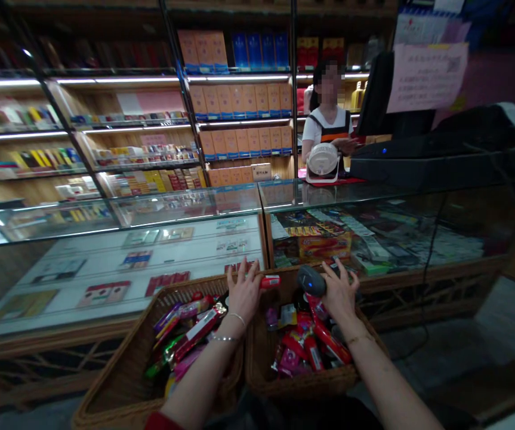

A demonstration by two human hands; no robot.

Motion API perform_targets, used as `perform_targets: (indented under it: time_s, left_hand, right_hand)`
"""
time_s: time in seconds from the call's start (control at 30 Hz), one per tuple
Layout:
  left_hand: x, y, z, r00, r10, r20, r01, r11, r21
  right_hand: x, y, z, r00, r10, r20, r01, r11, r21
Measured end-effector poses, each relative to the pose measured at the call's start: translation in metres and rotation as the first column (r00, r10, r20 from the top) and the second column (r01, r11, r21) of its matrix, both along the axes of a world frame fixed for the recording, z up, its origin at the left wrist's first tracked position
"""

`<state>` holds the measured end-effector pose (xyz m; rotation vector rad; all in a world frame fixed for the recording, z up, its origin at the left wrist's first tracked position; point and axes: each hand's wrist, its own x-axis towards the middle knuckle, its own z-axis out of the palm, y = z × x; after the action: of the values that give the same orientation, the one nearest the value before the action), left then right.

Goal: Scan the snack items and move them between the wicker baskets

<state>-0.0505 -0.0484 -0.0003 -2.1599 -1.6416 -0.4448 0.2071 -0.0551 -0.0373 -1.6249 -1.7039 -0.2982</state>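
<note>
My left hand is above the inner edges of two wicker baskets, closed on a small red packet that sticks out to the right by the thumb. My right hand grips a dark handheld barcode scanner over the right basket. The scanner's head, with a blue light, is turned left toward the red packet. Red and pink wrapped snacks fill part of the right basket. In the left basket are more colourful packs, among them a long red one.
A glass display counter with cigarette packs stands just beyond the baskets. On top sit a white fan and a dark monitor with paper notices. Behind the counter, a person stands before lit shelves of boxes.
</note>
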Motion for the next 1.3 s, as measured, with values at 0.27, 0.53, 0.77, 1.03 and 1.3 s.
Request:
perform_targets:
  time_s: [0.27, 0.53, 0.77, 1.03, 1.3]
  left_hand:
    - [-0.017, -0.004, -0.008, 0.984, 0.082, 0.159, -0.093, 0.994, 0.065]
    - [-0.021, 0.001, -0.017, 0.961, 0.141, 0.239, -0.146, 0.989, 0.005]
    - [-0.021, 0.001, -0.023, 0.961, 0.122, 0.247, -0.134, 0.991, 0.03]
    - [-0.021, 0.002, -0.026, 0.956, 0.124, 0.268, -0.136, 0.99, 0.029]
    - [-0.02, 0.001, -0.027, 0.958, 0.117, 0.26, -0.13, 0.991, 0.035]
  right_hand:
    - [-0.008, -0.002, 0.011, 0.98, 0.177, 0.088, -0.177, 0.984, 0.001]
    - [-0.047, -0.002, 0.022, 0.966, 0.229, 0.119, -0.227, 0.973, -0.031]
    - [-0.058, -0.002, 0.001, 0.98, 0.169, 0.108, -0.168, 0.986, -0.018]
    - [-0.054, -0.005, -0.004, 0.98, 0.18, 0.082, -0.179, 0.984, -0.026]
    - [-0.057, -0.01, 0.0, 0.973, 0.206, 0.103, -0.203, 0.978, -0.04]
